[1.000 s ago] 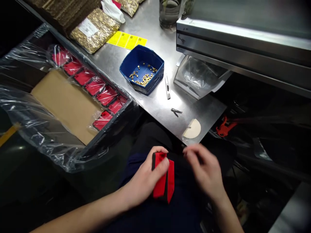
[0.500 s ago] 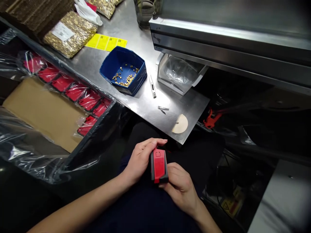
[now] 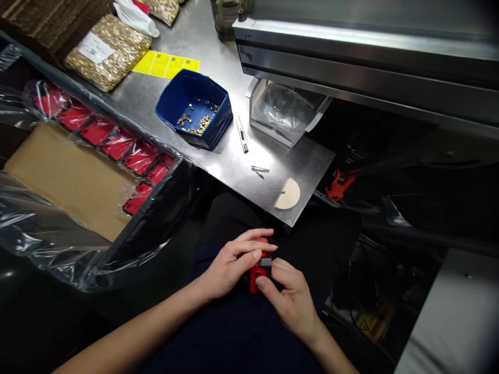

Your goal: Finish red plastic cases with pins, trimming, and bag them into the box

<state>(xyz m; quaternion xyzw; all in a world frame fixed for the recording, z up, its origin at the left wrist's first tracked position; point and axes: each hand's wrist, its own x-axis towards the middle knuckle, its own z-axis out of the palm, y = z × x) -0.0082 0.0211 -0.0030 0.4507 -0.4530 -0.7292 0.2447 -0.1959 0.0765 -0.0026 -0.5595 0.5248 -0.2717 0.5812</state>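
Over my lap both hands are on a small red and black plastic case (image 3: 255, 271). My left hand (image 3: 233, 262) lies across its top, thumb pressed on it and fingers reaching over to the far side. My right hand (image 3: 290, 293) grips the case's right side, thumb at its front lower edge. Fingers cover much of the case, so its full shape is hidden. Ahead on the metal table (image 3: 249, 189) lie a pale half-round disc (image 3: 288, 195), a small nail clipper-like tool (image 3: 260, 170) and a utility knife (image 3: 242, 134).
A blue bin (image 3: 224, 117) holds small brass pieces. To its right stands a white tray (image 3: 255, 111) with clear plastic bags. A plastic-lined box (image 3: 152, 208) at left contains several bagged red parts and cardboard. A metal frame (image 3: 351, 78) overhangs the right side.
The case has been turned, so a different side with a dark block now faces me. My left fingers moved over its top; my right thumb came round to the front.
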